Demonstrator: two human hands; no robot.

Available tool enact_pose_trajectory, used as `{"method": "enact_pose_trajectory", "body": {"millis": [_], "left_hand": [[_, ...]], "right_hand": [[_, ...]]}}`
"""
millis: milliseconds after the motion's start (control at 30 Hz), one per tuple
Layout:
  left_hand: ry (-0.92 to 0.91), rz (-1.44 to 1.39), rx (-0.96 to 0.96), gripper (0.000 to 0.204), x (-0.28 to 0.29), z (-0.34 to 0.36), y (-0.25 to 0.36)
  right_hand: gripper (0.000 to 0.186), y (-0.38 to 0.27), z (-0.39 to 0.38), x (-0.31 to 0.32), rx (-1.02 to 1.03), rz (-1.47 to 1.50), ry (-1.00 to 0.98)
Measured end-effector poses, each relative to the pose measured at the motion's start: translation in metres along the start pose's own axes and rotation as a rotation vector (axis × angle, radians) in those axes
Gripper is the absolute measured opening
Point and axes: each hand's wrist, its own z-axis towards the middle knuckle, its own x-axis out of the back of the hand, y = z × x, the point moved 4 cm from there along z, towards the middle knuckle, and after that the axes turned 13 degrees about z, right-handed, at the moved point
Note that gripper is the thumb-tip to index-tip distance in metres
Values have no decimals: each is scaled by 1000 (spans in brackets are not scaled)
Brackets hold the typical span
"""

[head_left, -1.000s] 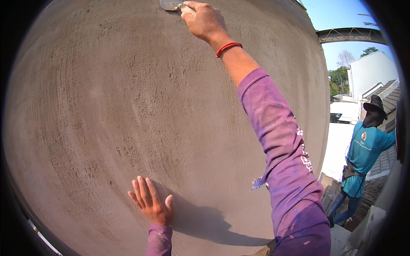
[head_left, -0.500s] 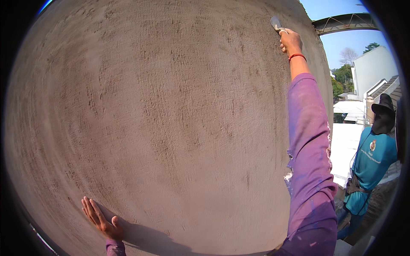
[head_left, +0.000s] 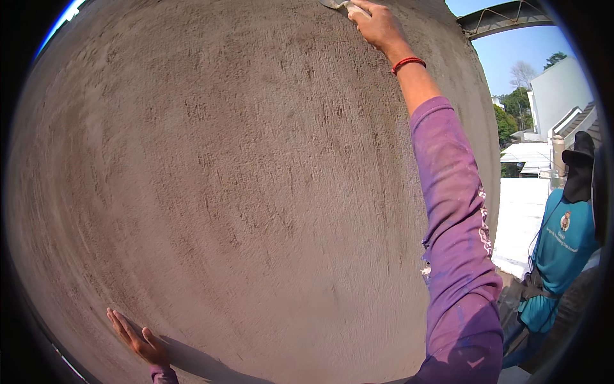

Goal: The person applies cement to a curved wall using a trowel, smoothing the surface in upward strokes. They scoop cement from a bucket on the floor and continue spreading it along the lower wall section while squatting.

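A wall of rough grey-brown plaster [head_left: 275, 192] fills most of the view, streaked with coarse, pitted marks. High up near the top edge, my right hand [head_left: 378, 29] grips a trowel [head_left: 338, 5] by its pale handle; the blade lies against or close to the plaster and is partly cut off by the frame. A red band circles that wrist, and the purple sleeve is torn near the elbow. Low at the left, my left hand [head_left: 137, 339] rests on the wall with fingers stretched out and holds nothing.
The wall's right edge [head_left: 491, 160] drops off to open air. Beside it stands a person in a teal shirt [head_left: 563, 240] and dark hat, close to my right arm. A metal truss [head_left: 508, 19] meets the wall at upper right; white roofs [head_left: 521, 217] lie beyond.
My right hand has moved up and to the left with the trowel. In the picture, my left hand sits slightly lower and farther left, and the view has shifted a little.
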Motion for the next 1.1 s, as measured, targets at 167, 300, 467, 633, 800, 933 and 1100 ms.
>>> {"method": "enact_pose_trajectory", "body": {"millis": [167,300,467,633,800,933,1100], "left_hand": [[35,62,-16,88,18,8,-9],[26,62,-1,90,10,4,0],[36,78,-21,87,2,1,-3],[39,155,-65,77,2,1,-11],[63,-2,-130,69,21,6,12],[70,-24,-139,68,27,9,26],[61,35,-183,69,29,11,19]], "right_hand": [[42,45,-47,85,-708,-169,166],[39,58,-55,113,-886,-91,254],[48,-9,-52,45,-339,-308,26],[48,-88,-101,28,-333,-128,-86],[48,-83,-194,102,-585,-147,40],[47,-79,-297,175,-786,-258,175],[45,-90,-404,248,-1216,-353,368]]}}
